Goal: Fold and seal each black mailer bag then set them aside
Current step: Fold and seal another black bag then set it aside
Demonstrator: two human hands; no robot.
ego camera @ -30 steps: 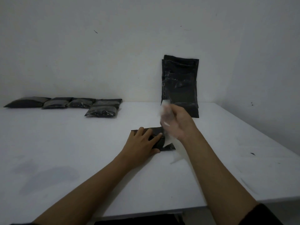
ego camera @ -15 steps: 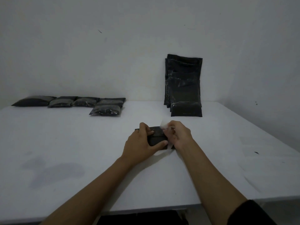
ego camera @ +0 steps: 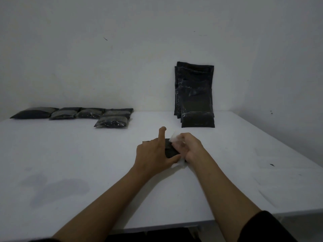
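Right hand [ego camera: 187, 148], lowered again, apparently pinches the white strip [ego camera: 174, 137]; flat left hand [ego camera: 153, 154] pins the mailer bag [ego camera: 170, 151], sealing nearly done.

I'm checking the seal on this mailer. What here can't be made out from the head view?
- Mailer: mostly covered by the left hand and right hand, so the seal is hidden.
- White strip: blurred in the right hand.
- Stack against the wall: too dark to count.
- Far-left sealed bags: dim, edges merge.
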